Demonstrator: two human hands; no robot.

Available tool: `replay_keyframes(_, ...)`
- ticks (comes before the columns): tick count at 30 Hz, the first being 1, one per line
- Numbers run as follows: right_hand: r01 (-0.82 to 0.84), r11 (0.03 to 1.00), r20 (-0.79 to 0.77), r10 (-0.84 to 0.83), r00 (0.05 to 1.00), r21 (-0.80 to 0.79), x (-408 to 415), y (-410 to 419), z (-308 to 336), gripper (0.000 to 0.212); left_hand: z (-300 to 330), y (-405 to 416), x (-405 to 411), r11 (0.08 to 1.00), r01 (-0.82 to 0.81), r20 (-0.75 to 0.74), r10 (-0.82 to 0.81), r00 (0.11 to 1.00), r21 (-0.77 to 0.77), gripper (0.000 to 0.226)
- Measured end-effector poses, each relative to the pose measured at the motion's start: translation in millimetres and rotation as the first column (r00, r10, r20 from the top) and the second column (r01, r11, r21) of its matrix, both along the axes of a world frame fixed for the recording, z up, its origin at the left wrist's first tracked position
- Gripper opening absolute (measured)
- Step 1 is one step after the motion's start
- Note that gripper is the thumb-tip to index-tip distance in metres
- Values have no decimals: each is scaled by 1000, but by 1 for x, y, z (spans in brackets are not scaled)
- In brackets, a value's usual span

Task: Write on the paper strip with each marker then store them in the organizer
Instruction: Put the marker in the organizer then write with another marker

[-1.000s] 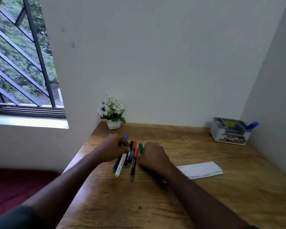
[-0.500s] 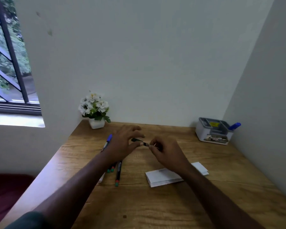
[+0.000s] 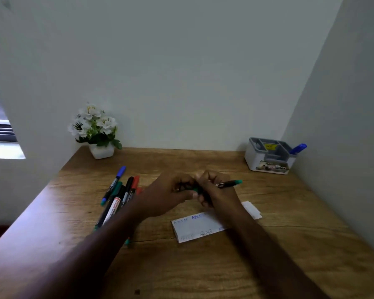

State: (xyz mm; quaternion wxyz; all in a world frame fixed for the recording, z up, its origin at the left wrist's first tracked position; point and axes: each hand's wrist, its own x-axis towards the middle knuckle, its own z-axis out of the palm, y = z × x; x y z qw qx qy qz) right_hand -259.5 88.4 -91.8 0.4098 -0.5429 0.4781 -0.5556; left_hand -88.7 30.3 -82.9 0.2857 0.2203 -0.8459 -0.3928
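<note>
A green marker (image 3: 229, 183) lies level between my two hands above the middle of the desk. My right hand (image 3: 216, 190) grips its black barrel, the green tail sticking out to the right. My left hand (image 3: 171, 194) pinches its other end, where a bit of green shows between the fingers. Just below them lies the white paper strip (image 3: 198, 226) with faint blue and dark letters on it. Several more markers (image 3: 121, 194) lie in a bunch to the left, partly under my left forearm. The grey organizer (image 3: 270, 156) stands at the back right with a blue marker (image 3: 297, 148) in it.
A white pot of white flowers (image 3: 96, 130) stands at the back left corner of the wooden desk (image 3: 289, 244). Walls close the desk in at the back and right. A window opening is at far left.
Both hands left the marker bunch and lifted one green marker to the middle, above the strip. The view has swung right and down.
</note>
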Motion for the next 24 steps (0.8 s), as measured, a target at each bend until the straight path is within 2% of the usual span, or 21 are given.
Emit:
replay_keyframes(3,24,998,44,-26,999,51,-1,-1,5,35,1,0,2,997,17,12,-18,1000,76,26)
replay_keyframes(6,-38,996,110,30,994,78,-2,2,5,35,7,2,7,976,124,-6,-125,992,177,28)
replay_keyframes(9,-97,994,140,90,986,49,0,7,5,34,12,3,13,956,199,-31,-197,980,215,29)
replay_keyframes(13,-135,990,164,129,978,27,2,11,5,36,15,3,15,950,215,-24,-215,976,228,32)
replay_keyframes(17,-223,975,297,220,929,-26,-11,11,6,44,17,0,25,926,210,9,-224,974,314,50)
replay_keyframes(19,-214,976,349,216,912,-46,-21,13,9,49,16,1,29,934,161,37,-182,983,320,52)
replay_keyframes(21,-144,990,334,141,932,-16,-28,14,11,60,15,4,26,959,45,59,-64,996,279,48)
replay_keyframes(24,27,999,131,-33,991,44,-29,17,10,67,7,8,12,984,-166,93,159,983,68,29)
